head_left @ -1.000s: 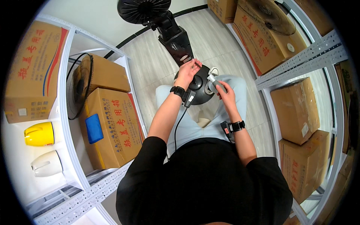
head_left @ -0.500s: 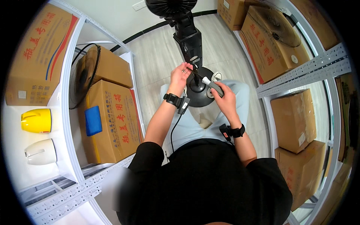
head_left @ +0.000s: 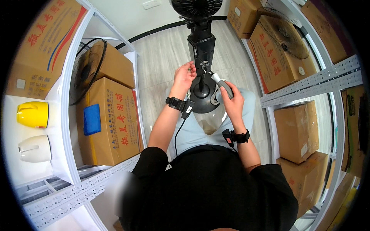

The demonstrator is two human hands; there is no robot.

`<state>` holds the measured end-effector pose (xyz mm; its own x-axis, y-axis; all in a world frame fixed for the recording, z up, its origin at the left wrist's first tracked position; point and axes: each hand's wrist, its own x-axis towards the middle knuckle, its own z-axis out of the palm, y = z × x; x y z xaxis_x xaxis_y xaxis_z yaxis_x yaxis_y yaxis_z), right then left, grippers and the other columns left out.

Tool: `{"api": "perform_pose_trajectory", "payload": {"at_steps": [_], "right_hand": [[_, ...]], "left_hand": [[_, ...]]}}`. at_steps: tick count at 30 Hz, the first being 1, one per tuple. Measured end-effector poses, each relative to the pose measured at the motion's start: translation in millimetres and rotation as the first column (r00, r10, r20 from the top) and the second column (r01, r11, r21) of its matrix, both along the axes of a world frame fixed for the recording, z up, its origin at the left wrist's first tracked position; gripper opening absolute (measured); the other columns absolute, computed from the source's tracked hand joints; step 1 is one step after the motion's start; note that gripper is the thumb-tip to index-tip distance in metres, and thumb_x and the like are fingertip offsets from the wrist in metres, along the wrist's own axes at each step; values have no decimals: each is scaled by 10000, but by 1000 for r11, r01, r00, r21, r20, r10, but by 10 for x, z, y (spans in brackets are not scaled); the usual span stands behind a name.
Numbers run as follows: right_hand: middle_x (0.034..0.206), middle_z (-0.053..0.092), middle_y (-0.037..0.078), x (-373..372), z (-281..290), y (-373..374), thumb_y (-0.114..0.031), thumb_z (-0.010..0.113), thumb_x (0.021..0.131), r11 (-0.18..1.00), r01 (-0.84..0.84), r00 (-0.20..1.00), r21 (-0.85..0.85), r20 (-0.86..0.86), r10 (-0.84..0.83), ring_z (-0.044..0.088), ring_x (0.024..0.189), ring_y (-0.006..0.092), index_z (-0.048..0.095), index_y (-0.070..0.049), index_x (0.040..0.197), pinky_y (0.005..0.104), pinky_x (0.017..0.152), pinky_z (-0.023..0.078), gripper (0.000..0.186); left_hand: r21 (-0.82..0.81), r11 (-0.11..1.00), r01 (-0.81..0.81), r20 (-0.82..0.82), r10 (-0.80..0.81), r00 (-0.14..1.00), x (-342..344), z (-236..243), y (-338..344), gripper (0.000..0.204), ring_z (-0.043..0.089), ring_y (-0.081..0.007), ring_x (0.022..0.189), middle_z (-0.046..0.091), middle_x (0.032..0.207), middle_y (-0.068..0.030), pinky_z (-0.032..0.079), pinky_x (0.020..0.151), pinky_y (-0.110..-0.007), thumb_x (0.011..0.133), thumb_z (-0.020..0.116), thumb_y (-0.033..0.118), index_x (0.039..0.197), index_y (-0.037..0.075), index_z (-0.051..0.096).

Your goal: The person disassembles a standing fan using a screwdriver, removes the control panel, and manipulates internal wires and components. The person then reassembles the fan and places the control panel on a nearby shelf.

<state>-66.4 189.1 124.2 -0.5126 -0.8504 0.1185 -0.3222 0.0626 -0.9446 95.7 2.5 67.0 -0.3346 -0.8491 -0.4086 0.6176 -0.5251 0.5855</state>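
Note:
A black pedestal fan (head_left: pixel 201 42) stands upright on its round base (head_left: pixel 202 102) between my legs, its front grille off. My right hand (head_left: pixel 234 99) is wrapped round the grey and white handle of a screwdriver (head_left: pixel 220 82). The dark shaft slants up and left toward the fan's column; I cannot tell whether its tip touches. My left hand (head_left: pixel 185 79) is close to the left side of the column, fingers bent together. Something small seems to sit at the fingertips, too small to name. Each wrist wears a black strap with a small box.
On the left shelf are cardboard boxes (head_left: pixel 115 119), a wire fan grille (head_left: pixel 88 71), a blue folded cloth (head_left: pixel 92 119), a yellow kettle-like item (head_left: pixel 32 114) and a white one (head_left: pixel 35 148). The right shelf carries more boxes (head_left: pixel 296 131) and another fan grille (head_left: pixel 285 34).
The screwdriver's shaft has swung from near my left fingers to point up at the fan's column. My left hand has shifted slightly. The whole view has tilted a little.

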Motion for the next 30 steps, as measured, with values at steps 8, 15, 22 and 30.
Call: {"api": "perform_pose_trajectory", "payload": {"at_steps": [8, 15, 22, 30], "right_hand": [[847, 694, 65, 104, -189, -117, -308, 685, 934, 997, 12, 987, 73, 159, -24, 607, 629, 107, 658, -25, 1176, 271, 583, 483, 373], [864, 701, 44, 149, -271, -170, -325, 559, 1011, 979, -194, 871, 68, 471, 140, 598, 592, 71, 622, -16, 1203, 225, 485, 424, 369], [898, 707, 48, 116, -233, -210, -345, 484, 1041, 949, -313, 700, 33, 684, 207, 572, 561, 60, 611, -29, 1219, 195, 455, 401, 384], [890, 694, 89, 225, 1, -190, -306, 639, 952, 977, -121, 984, 177, 148, 95, 664, 657, 167, 637, -32, 1213, 321, 571, 503, 379]], "left_hand": [[-188, 982, 36, 99, -17, 995, -96, 283, -10, 543, 430, -115, 618, 493, 778, -27, 354, 526, -256, 981, 385, 36, 1514, 123, 322], [-220, 965, 144, 227, -93, 970, -140, 289, -255, 598, 381, -92, 556, 451, 684, -1, 320, 489, -246, 912, 358, 17, 1502, 111, 345], [-204, 970, 133, 206, -90, 974, -173, 288, -226, 630, 394, -97, 550, 454, 672, -6, 332, 489, -257, 888, 346, -5, 1508, 99, 318], [-235, 959, 162, 240, -104, 965, -171, 292, -179, 644, 398, -100, 550, 461, 673, -8, 339, 494, -259, 881, 368, 8, 1512, 117, 311]]}}
